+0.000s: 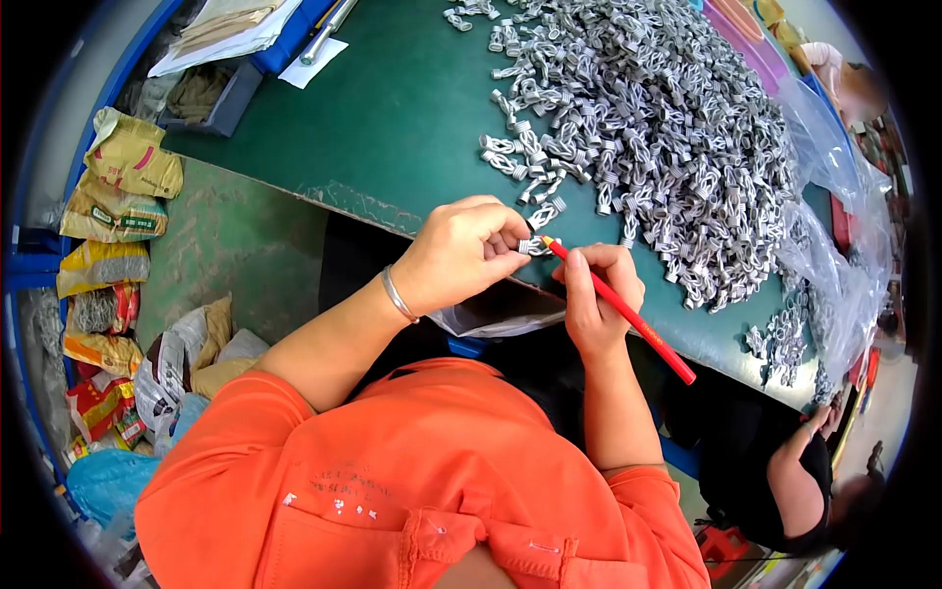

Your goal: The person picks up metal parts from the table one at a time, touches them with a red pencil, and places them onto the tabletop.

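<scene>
My left hand, with a metal bracelet at the wrist, is closed near the table's front edge. Its thumb and fingertips pinch a small grey metal part, partly hidden by the fingers. My right hand grips a red pen-shaped tool; its pointed, orange-toned end meets or nearly meets the part, and its thick end slants down to the right. Beyond both hands spreads a large pile of similar grey metal parts with ribbed ends and looped, twisted bars. A few loose ones lie close to my fingers.
The green table has a worn front edge. A grey bin and papers are at the back left. Stacked sacks stand on the left. Clear plastic sheeting hangs over the right side; a co-worker's arm is at lower right.
</scene>
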Available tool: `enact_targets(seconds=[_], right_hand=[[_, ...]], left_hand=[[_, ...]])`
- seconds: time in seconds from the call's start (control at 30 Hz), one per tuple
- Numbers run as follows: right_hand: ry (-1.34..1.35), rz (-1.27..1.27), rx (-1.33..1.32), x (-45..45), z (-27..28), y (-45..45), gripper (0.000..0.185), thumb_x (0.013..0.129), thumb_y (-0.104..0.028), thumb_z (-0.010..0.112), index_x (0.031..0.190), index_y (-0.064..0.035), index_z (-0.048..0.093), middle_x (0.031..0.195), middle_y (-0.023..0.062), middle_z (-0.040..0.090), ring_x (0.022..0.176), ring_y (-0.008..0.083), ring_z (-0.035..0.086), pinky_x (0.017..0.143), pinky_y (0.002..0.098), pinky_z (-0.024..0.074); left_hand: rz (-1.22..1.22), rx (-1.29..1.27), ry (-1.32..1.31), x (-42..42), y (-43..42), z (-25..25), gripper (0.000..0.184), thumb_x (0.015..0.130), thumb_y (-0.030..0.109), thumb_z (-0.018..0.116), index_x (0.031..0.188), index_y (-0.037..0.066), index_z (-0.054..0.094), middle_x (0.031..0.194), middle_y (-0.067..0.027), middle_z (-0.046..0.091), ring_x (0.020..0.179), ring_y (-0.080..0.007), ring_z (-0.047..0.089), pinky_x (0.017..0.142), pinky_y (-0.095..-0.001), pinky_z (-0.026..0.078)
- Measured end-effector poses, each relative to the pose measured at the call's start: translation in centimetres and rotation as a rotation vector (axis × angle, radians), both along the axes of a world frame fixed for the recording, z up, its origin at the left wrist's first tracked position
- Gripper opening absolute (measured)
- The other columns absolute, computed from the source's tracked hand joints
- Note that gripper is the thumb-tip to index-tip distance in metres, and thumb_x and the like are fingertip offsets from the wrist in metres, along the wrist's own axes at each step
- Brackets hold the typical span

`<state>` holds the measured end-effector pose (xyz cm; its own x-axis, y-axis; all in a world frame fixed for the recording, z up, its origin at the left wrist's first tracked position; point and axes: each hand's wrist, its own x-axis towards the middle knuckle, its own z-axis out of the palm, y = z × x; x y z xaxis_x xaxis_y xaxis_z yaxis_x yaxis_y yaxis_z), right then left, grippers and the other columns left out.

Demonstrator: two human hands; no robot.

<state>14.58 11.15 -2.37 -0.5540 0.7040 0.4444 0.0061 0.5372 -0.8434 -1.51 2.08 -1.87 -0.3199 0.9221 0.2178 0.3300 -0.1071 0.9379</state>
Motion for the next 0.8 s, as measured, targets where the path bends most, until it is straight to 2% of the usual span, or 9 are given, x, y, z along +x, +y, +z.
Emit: enact_targets(seconds=[0.23,0.3,0.33,0.37,0.43,0.5,0.6,0.67,0.8], right_hand=[[0.087,0.022,-0.058,0.0,-0.4,-0.2,0.005,0.087,0.000,0.058,0.085,0.0018,0.055,0.069,0.0075,0.064,0.054,0.0104,0.056,0.052,0.0218,0.0455],[0.202,-0.071,-0.183,-0.5,-0.2,-0.4,0.008,0.090,-0.002,0.056,0.096,0.0026,0.054,0.074,0.0086,0.065,0.060,0.0101,0.056,0.058,0.0226,0.0470],[0.166,-0.094,-0.143,-0.5,-0.5,-0.1,0.016,0.093,-0.005,0.054,0.107,0.0016,0.052,0.081,0.0091,0.065,0.067,0.0100,0.056,0.063,0.0234,0.0479],[0.163,-0.166,-0.161,-1.0,-0.3,-0.3,0.015,0.090,-0.004,0.058,0.104,0.0000,0.056,0.083,0.0093,0.064,0.067,0.0122,0.056,0.064,0.0242,0.0472],[-0.077,-0.149,0.163,-1.1,-0.3,0.3,0.014,0.085,-0.003,0.065,0.098,-0.0004,0.059,0.081,0.0091,0.063,0.064,0.0157,0.056,0.061,0.0250,0.0462],[-0.101,-0.056,0.182,-1.2,0.1,0.3,0.018,0.077,0.001,0.071,0.089,-0.0009,0.059,0.078,0.0084,0.061,0.063,0.0159,0.056,0.058,0.0248,0.0458],[0.108,0.011,-0.094,-1.0,-0.7,0.3,0.024,0.076,0.008,0.069,0.088,-0.0025,0.052,0.084,0.0084,0.063,0.066,0.0113,0.055,0.060,0.0227,0.0470],[0.140,0.064,-0.093,-0.9,-0.8,0.5,0.027,0.076,0.009,0.069,0.090,-0.0028,0.050,0.085,0.0092,0.063,0.065,0.0112,0.055,0.060,0.0224,0.0470],[0.143,0.165,-0.109,-0.4,-0.6,0.5,0.033,0.074,0.008,0.072,0.092,-0.0035,0.047,0.089,0.0114,0.064,0.064,0.0098,0.054,0.058,0.0223,0.0468]], left_hand=[[0.017,-0.020,-0.002,0.1,-0.1,0.2,0.018,0.071,-0.003,0.074,0.086,-0.001,0.064,0.081,-0.0048,0.060,0.067,-0.0086,0.061,0.059,-0.0201,0.051],[0.009,-0.011,-0.006,0.1,-0.1,0.2,0.017,0.071,-0.003,0.073,0.086,-0.001,0.064,0.081,-0.0050,0.060,0.067,-0.0089,0.061,0.059,-0.0202,0.051],[0.015,-0.006,-0.009,0.1,-0.2,0.2,0.017,0.072,-0.003,0.073,0.086,0.000,0.063,0.081,-0.0053,0.060,0.067,-0.0093,0.062,0.059,-0.0202,0.051],[0.022,0.001,-0.012,0.2,-0.2,0.2,0.017,0.072,-0.004,0.072,0.086,0.000,0.062,0.082,-0.0055,0.061,0.067,-0.0096,0.062,0.059,-0.0201,0.050],[0.028,0.059,0.051,0.3,-0.5,-0.4,0.018,0.072,-0.005,0.072,0.085,0.000,0.061,0.083,-0.0060,0.061,0.067,-0.0098,0.062,0.059,-0.0204,0.050],[0.035,0.113,0.112,0.4,-0.6,-0.6,0.018,0.072,-0.006,0.071,0.085,0.000,0.061,0.084,-0.0064,0.061,0.067,-0.0100,0.062,0.059,-0.0207,0.050],[0.046,0.139,0.150,0.4,-0.6,-0.6,0.019,0.071,-0.008,0.071,0.083,0.001,0.059,0.085,-0.0075,0.062,0.067,-0.0106,0.061,0.059,-0.0221,0.050],[0.060,0.149,0.028,0.6,-0.5,-0.8,0.019,0.071,-0.008,0.071,0.082,0.001,0.059,0.086,-0.0083,0.062,0.067,-0.0120,0.061,0.059,-0.0234,0.051],[0.047,0.243,0.141,0.2,-0.5,-1.1,0.020,0.070,-0.008,0.072,0.083,0.001,0.059,0.088,-0.0090,0.062,0.068,-0.0136,0.061,0.060,-0.0240,0.051]])
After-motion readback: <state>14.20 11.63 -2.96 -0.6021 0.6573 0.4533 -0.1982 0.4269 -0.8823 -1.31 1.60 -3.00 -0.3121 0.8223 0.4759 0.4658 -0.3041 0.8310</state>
